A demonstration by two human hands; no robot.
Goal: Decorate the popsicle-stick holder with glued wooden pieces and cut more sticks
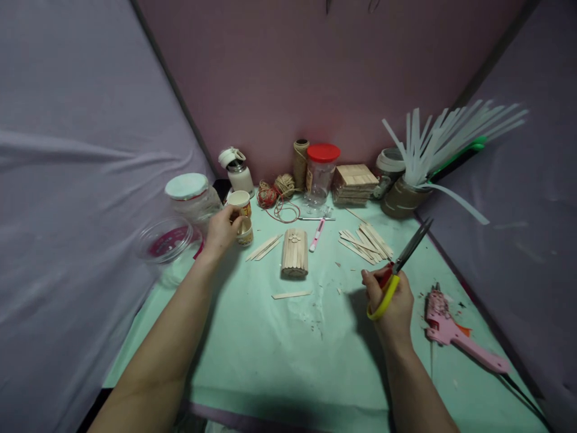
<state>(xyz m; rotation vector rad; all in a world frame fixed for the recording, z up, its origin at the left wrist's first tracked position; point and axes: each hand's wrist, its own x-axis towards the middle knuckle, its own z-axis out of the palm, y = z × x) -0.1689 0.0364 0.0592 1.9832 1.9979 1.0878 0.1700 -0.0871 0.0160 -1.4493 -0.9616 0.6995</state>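
My left hand (223,231) is at the rim of the nearer small paper cup (245,234), its fingers pinched together. Whatever the fingertips hold, if anything, is hidden. A second paper cup (239,201) stands just behind it. My right hand (394,307) grips a pair of scissors (396,267) with yellow and red handles, the blades pointing up and away to the right. Between the hands stands a small craft piece (294,254) covered in wooden sticks, with a flower shape on its upper part. One loose wooden stick (291,295) lies in front of it.
A pink glue gun (460,337) with its cord lies at the right. Wooden sticks (367,243) are scattered behind the scissors, and a pink-and-white cutter-like tool (317,235) lies nearby. Jars, twine and a glue-stick holder (401,198) line the back; a plastic tub (166,240) stands left.
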